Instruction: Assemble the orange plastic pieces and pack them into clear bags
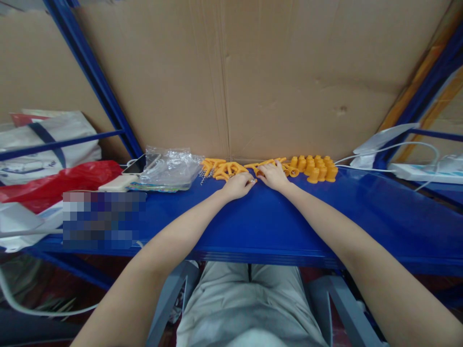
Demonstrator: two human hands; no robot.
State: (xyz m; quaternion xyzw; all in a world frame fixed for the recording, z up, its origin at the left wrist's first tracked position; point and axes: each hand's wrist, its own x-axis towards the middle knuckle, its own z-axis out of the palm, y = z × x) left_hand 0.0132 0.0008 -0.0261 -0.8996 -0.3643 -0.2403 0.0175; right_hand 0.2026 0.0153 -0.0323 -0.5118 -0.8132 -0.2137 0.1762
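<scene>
Blue metal shelf point(253, 226) against a cardboard backing, orange plastic parts strung along its far edge at 12 o'clock. Left hand point(238, 185) is curled, fingertips pinching something small and metallic, apparently a chain end; right hand point(274, 175) rests spread on the branched orange pieces point(226, 169). Looks like mid-assembly; finished-looking orange caps point(317, 168) at 1 o'clock, clear bags point(170, 166) at 11, open shelf nearer the body.

Hidden and unclear items

Pixelated patch point(104, 220), near left of shelf point(325, 226): contents unreadable. Orange pieces point(224, 169) at far edge: shape too small to tell; some covered by right hand point(273, 176). Left hand point(238, 185): fingertip contents too small. Power strip point(427, 171): cut off right.
</scene>
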